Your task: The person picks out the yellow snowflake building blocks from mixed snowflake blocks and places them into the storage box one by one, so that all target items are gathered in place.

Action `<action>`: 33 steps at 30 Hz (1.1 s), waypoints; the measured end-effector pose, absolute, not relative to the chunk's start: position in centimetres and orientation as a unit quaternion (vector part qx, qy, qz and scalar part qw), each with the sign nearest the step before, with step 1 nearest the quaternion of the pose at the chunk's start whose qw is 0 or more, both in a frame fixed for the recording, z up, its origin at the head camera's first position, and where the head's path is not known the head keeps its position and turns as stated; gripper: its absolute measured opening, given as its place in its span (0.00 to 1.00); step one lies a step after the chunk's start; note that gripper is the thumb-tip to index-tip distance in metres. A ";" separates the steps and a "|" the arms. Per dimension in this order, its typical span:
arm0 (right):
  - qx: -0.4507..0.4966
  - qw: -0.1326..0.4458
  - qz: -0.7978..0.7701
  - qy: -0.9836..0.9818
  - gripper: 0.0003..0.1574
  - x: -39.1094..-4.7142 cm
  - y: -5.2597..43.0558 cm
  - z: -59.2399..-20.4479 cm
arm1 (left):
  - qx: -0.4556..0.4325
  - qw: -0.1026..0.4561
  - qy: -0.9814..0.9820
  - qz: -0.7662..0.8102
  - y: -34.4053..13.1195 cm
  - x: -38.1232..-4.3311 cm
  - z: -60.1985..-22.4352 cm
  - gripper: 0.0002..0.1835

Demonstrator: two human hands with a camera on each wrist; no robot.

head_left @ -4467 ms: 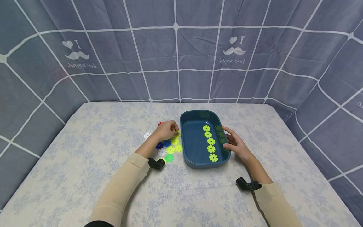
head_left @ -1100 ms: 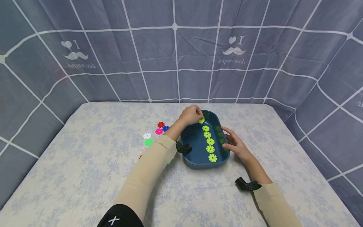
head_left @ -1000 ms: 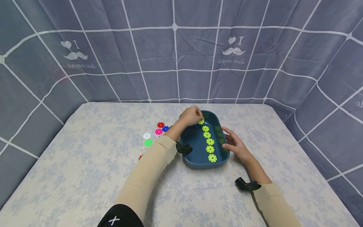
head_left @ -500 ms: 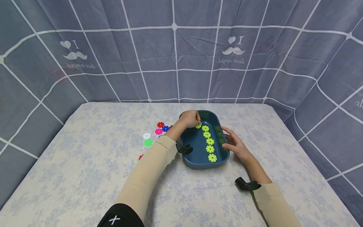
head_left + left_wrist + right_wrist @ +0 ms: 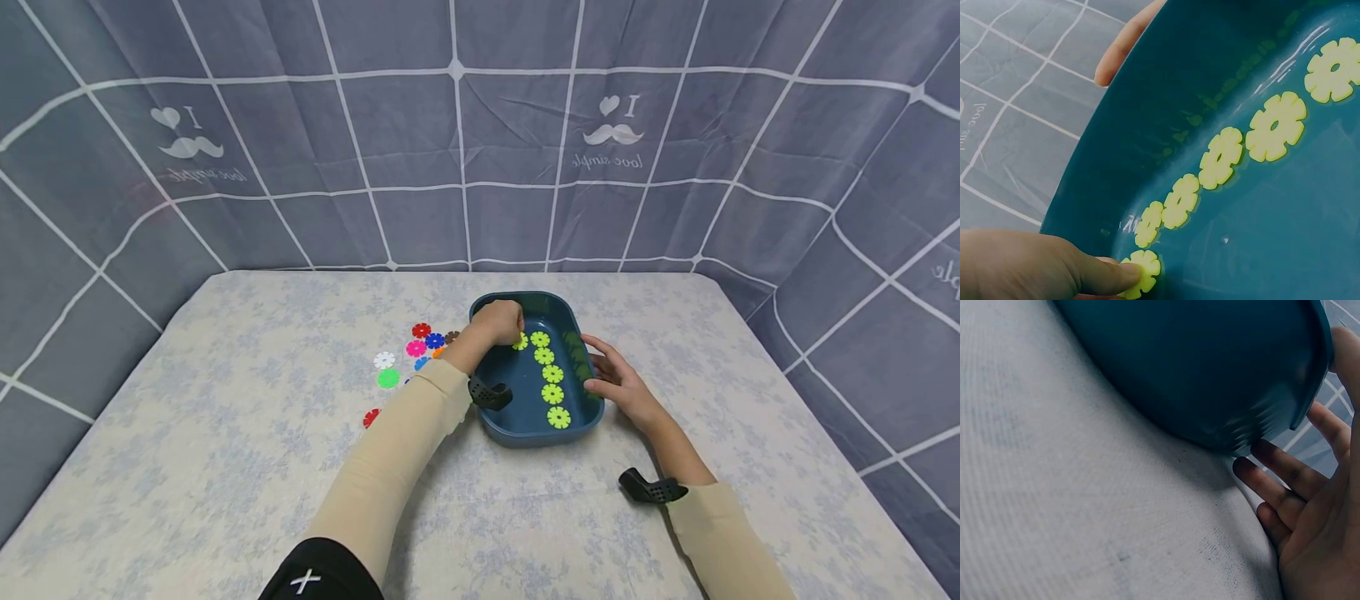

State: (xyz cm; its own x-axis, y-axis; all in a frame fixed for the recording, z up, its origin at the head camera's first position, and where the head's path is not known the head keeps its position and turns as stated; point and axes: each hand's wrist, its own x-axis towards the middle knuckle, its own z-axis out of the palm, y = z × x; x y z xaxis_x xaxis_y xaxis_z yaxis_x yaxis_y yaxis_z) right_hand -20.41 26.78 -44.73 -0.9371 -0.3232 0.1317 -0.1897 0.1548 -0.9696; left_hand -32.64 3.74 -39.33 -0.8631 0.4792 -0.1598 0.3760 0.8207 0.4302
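In the head view, the left hand (image 5: 498,321) is inside the blue container (image 5: 540,438) and pinches a yellow disc (image 5: 521,342). To its right, five yellow discs (image 5: 552,374) lie in a row. To its left, coloured discs (image 5: 416,349) lie on the tabletop (image 5: 247,375).

In the left wrist view, the pinched disc is just beside the row's end.

In the right wrist view, the right hand (image 5: 1325,528) rests, fingers loosely apart, at the container's outer wall.

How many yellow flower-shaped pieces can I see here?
6: five yellow pieces in a line on the blue tray's floor, and one yellow piece pinched by the left hand beside the line's far end. More may be hidden behind the left arm.
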 end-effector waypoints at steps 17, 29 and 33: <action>-0.171 0.053 -0.626 0.759 0.45 -20.3 26.7 -44.6 | 0.211 0.127 0.958 0.145 4.0 -32.0 -38.8 0.24; -0.178 0.055 -0.633 0.751 0.45 -20.3 26.8 -44.7 | 0.216 0.139 0.953 0.163 4.0 -32.1 -38.3 0.24; -0.174 0.053 -0.631 0.754 0.45 -20.3 26.8 -44.6 | 0.231 0.125 0.945 0.195 3.8 -32.0 -37.6 0.17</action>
State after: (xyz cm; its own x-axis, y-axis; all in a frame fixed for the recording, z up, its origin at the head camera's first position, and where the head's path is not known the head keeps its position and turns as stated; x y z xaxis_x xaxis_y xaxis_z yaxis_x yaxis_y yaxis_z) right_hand -20.30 26.77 -44.59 -0.9335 -0.3303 0.1399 -0.1961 0.1434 -0.9700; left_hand -32.04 3.84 -37.64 -0.8616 0.4861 -0.1461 0.3885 0.8168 0.4266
